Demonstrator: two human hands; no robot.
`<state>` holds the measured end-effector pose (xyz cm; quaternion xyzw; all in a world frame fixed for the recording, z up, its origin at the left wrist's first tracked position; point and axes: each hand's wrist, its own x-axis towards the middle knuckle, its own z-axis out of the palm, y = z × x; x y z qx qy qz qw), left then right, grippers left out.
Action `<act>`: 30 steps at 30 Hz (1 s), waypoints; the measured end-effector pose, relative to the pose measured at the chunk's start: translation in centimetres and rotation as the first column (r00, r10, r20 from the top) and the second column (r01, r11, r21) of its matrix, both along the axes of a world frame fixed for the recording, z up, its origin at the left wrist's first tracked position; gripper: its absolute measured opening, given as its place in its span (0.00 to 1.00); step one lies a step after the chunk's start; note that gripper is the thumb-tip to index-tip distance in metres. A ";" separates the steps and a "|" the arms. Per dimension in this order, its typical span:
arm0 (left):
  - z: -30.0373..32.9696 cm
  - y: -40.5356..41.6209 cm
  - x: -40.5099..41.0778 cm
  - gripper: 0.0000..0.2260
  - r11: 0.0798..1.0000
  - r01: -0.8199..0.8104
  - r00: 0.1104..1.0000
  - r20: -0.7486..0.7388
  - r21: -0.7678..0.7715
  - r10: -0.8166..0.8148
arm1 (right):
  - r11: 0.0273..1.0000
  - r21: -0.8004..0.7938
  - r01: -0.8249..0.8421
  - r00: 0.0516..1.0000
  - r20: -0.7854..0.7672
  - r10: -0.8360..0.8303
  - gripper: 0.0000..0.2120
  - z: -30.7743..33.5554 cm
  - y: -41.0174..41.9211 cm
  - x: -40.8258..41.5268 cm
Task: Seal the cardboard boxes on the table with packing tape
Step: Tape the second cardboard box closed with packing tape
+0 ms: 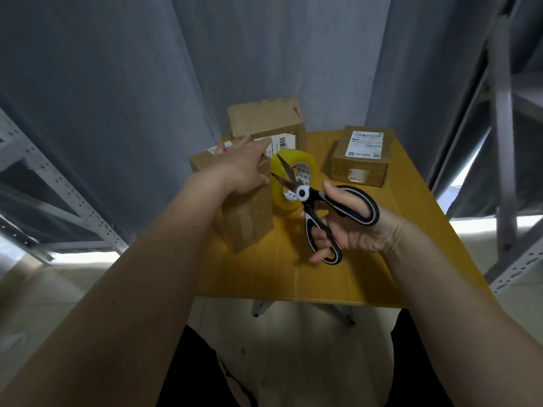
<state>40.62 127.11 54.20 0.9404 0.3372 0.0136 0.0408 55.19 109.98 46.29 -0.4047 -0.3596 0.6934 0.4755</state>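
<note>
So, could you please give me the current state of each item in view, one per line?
Scissors: blades open, held by the right hand over the tape roll.
Tape roll: on edge on the table, beside the near box.
Near box: flaps closed, left hand resting on top.
Back box: closed, top dented.
Labelled box: closed, lying flat, untouched.

Box labels (365, 145) carry barcodes and print, too blurred to read.
</note>
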 end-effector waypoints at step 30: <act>-0.4 1.7 7.0 0.33 0.928 -0.369 0.927 -0.054 0.059 0.372 | 0.992 -0.022 0.126 0.989 -0.076 -0.127 0.27 0.8 3.8 -1.1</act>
